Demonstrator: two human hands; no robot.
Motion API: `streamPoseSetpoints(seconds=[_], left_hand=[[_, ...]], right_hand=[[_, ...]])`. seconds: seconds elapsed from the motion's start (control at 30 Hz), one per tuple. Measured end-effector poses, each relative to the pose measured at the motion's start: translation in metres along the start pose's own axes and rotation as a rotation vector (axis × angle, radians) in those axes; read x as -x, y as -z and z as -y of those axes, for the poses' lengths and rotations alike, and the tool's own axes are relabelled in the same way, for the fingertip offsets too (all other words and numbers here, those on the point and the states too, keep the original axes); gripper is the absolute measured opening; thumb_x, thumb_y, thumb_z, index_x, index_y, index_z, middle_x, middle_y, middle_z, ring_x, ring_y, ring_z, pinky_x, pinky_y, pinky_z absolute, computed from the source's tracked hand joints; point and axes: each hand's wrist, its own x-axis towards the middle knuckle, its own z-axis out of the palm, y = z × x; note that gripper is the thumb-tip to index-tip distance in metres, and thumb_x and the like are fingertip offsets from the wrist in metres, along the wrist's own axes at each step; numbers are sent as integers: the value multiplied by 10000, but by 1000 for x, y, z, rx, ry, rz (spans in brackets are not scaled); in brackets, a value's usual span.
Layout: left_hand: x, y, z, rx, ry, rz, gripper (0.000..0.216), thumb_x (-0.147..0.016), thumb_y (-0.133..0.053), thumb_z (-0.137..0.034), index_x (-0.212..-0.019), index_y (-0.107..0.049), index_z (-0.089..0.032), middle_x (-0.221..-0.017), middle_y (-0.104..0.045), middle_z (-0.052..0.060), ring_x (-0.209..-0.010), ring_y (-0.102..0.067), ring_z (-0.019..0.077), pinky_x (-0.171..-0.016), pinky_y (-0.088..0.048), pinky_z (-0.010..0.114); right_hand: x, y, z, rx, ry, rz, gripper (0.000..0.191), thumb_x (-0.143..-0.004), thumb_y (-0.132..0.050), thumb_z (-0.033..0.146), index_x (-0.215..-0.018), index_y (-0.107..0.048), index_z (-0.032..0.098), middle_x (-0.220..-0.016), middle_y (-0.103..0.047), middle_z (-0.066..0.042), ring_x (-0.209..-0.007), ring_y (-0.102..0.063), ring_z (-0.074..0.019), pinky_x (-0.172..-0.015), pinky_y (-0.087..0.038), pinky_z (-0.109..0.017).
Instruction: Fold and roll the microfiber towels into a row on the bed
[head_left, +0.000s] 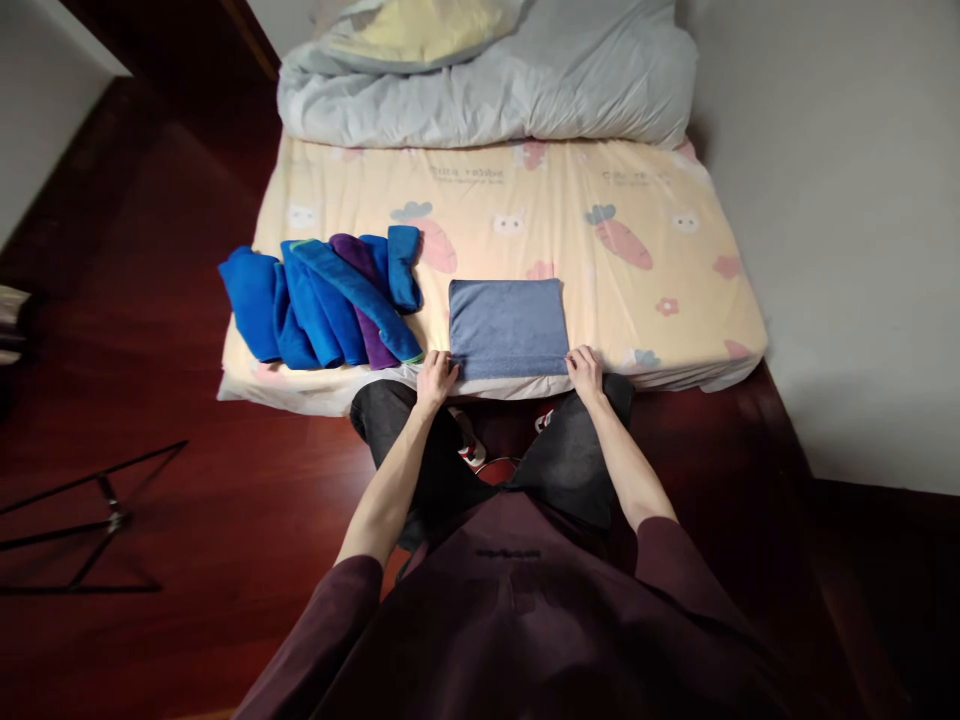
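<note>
A grey-blue towel (pixel 508 318) lies flat on the bed in front of me, its near edge turned over in a narrow strip. At the near left corner, my left hand (pixel 436 378) is closed on the towel's edge. My right hand (pixel 586 372) pinches the near right corner between thumb and fingers. Left of the towel, close to my left hand, a row of blue towels (pixel 259 305) and a purple towel (pixel 367 300) overlap one another in loose folds.
The bed (pixel 675 260) has a yellow sheet printed with carrots and rabbits. A bunched pale quilt (pixel 487 100) and a yellow pillow (pixel 427 28) lie at its far end. Black tripod legs (pixel 109 520) stand on the red-brown floor at left. A wall (pixel 847 250) borders the bed's right side.
</note>
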Motion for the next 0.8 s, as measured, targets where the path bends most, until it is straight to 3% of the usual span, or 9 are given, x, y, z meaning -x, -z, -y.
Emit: streamPoseSetpoints(seconds=[0.1,0.23,0.37,0.5,0.67,0.8], left_hand=[[-1,1,0,-34,-213,76,272,-1042,-529,-294,-1151,-769,-229,-1199,-723,174,-1140,-661,322,-1002,-534,472],[-2,0,0,32,-320,245,369,-1026,-492,-215,-1266,-771,-220,-1251,-742,169,-1187,-652,318,-1065,-530,499],[0,-1,-4,47,-305,231,407,-1025,-495,-253,-1341,-745,-198,-1299,-725,168,-1248,-639,323,-1144,-518,516],[2,-1,-7,32,-311,218,441,-975,-662,-364,-1376,-719,-189,-1356,-686,188,-1286,-610,370,-1176,-508,557],[0,-3,-1,-9,-298,214,585,-830,-623,-99,-1404,-708,-177,-1405,-670,189,-1308,-582,379,-1183,-504,563],[-2,-5,5,7,-278,189,620,-778,-591,-54,-1365,-738,-188,-1357,-714,169,-1281,-598,374,-1169,-503,551]], right_hand=[[-6,9,-7,-1,180,203,390,-984,-493,77,-1069,-845,221,-1156,-801,-141,-1174,-715,-301,-1087,-589,-460],[-8,18,-17,-29,202,329,529,-877,-524,0,-1224,-858,217,-1326,-803,-105,-1263,-729,-295,-1186,-576,-495],[-1,23,-18,-49,194,340,613,-790,-605,6,-1342,-816,170,-1481,-733,-114,-1386,-690,-320,-1277,-509,-520],[5,24,-14,-23,193,330,618,-802,-697,86,-1407,-780,179,-1535,-693,-119,-1439,-651,-354,-1272,-496,-564],[2,22,-10,-1,138,299,554,-851,-657,58,-1372,-794,186,-1462,-745,-112,-1371,-695,-331,-1227,-525,-547],[-1,18,-9,-21,101,280,556,-844,-638,17,-1337,-812,206,-1424,-769,-96,-1344,-700,-323,-1225,-522,-538]])
